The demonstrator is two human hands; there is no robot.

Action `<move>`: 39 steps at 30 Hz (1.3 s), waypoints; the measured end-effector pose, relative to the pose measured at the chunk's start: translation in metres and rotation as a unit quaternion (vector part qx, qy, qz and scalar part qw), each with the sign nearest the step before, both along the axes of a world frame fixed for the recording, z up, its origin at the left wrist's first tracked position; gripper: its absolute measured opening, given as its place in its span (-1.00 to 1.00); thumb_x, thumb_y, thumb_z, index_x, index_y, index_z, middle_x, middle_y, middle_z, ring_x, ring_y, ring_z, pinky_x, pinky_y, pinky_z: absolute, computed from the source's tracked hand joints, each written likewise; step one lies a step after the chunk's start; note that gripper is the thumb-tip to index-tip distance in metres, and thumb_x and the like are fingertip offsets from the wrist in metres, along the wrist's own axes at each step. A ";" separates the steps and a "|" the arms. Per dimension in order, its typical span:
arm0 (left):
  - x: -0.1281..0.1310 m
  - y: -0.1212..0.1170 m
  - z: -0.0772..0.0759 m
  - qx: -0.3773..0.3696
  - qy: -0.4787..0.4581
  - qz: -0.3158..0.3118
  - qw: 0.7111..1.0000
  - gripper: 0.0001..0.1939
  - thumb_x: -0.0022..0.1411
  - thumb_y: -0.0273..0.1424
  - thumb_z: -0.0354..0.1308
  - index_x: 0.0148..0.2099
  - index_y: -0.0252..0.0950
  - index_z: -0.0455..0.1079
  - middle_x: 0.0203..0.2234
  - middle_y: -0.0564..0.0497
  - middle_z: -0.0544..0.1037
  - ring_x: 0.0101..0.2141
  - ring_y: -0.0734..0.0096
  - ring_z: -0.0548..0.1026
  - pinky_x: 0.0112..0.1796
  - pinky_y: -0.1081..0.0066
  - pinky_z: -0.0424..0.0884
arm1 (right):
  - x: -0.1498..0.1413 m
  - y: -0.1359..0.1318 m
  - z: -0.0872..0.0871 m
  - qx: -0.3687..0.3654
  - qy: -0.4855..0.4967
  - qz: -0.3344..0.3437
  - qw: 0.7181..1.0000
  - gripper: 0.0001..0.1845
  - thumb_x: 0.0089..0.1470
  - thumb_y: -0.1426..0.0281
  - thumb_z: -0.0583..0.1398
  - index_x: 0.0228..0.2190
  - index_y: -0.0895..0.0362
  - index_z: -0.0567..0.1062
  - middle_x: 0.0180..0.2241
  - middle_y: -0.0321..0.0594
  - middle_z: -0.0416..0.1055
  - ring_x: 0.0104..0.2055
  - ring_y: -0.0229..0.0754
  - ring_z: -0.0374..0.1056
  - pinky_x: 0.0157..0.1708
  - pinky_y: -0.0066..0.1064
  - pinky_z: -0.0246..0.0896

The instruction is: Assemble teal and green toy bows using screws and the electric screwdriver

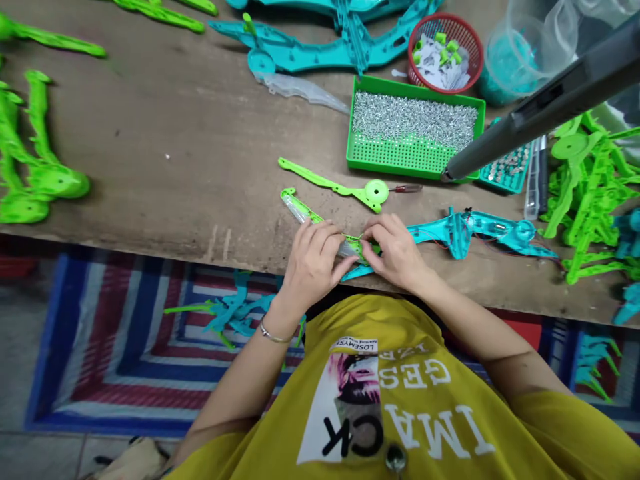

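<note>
Near the table's front edge, my left hand (316, 257) is closed around a slim light-green plastic part (313, 215) with a clear plastic strip (296, 208) along it. My right hand (393, 250) is closed in a pinch at the same part's near end; what lies between its fingertips is too small to make out. Just beyond the hands lies a matching green half (327, 183) with a round disc end. A screwdriver with a dark red handle (406, 189) rests beside that disc. By my right hand is a turquoise plastic body (435, 231) with thin red wires, partly hidden by the hand.
A green basket of screws (400, 160) stands ahead, with a red basket (424, 79) of small pieces behind it. A dark grey bar (545, 93) slants in from the upper right. Green parts lie piled at right (585, 193) and left (50, 180), turquoise frames (310, 53) at the back.
</note>
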State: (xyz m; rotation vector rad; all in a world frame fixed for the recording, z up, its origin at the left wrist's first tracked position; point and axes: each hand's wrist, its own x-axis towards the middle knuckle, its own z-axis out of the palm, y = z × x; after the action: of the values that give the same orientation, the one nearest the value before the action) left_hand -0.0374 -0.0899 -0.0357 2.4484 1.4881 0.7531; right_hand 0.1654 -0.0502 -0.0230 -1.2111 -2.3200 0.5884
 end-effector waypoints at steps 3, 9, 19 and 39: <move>0.000 0.000 -0.001 0.011 0.024 -0.006 1.000 -0.71 0.40 -0.25 0.15 0.09 -0.27 0.41 -0.03 -0.17 0.56 0.14 0.06 0.44 0.27 -0.08 0.27 | -0.004 -0.002 -0.001 -0.012 -0.016 -0.022 1.000 -0.85 0.24 0.48 0.11 -0.35 0.13 0.47 -0.23 -0.02 0.45 -0.15 0.00 0.29 -0.13 -0.17 0.28; 0.004 -0.003 -0.002 0.015 0.058 -0.014 0.998 -0.78 0.41 -0.34 0.13 0.05 -0.18 0.49 0.01 -0.15 0.55 0.19 0.03 0.40 0.31 -0.18 0.18 | -0.005 -0.002 0.005 -0.006 -0.072 -0.004 0.997 -0.84 0.23 0.47 0.11 -0.35 0.13 0.49 -0.19 -0.01 0.44 -0.14 0.01 0.27 -0.12 -0.14 0.25; 0.005 -0.004 0.000 -0.041 0.051 -0.009 0.998 -0.72 0.43 -0.29 0.08 0.11 -0.15 0.47 0.04 -0.14 0.52 0.20 0.02 0.38 0.33 -0.23 0.11 | 0.029 0.006 0.029 -0.080 0.021 0.038 0.996 -0.81 0.07 0.52 0.16 -0.23 0.11 0.46 -0.06 -0.01 0.43 0.01 0.02 0.40 0.05 -0.07 0.34; 0.009 -0.001 0.007 -0.035 0.079 -0.013 0.996 -0.71 0.44 -0.34 0.06 0.13 -0.11 0.47 0.03 -0.15 0.52 0.18 0.01 0.37 0.29 -0.27 0.17 | 0.020 0.010 0.012 -0.048 -0.059 0.032 0.997 -0.90 0.16 0.48 0.11 -0.35 0.14 0.45 -0.13 0.05 0.45 -0.09 0.04 0.36 -0.09 -0.09 0.31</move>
State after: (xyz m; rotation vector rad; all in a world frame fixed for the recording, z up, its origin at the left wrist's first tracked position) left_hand -0.0284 -0.0913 -0.0289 2.5195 1.5054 0.5049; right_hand 0.1856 -0.0403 -0.0108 -1.2486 -2.4632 0.6739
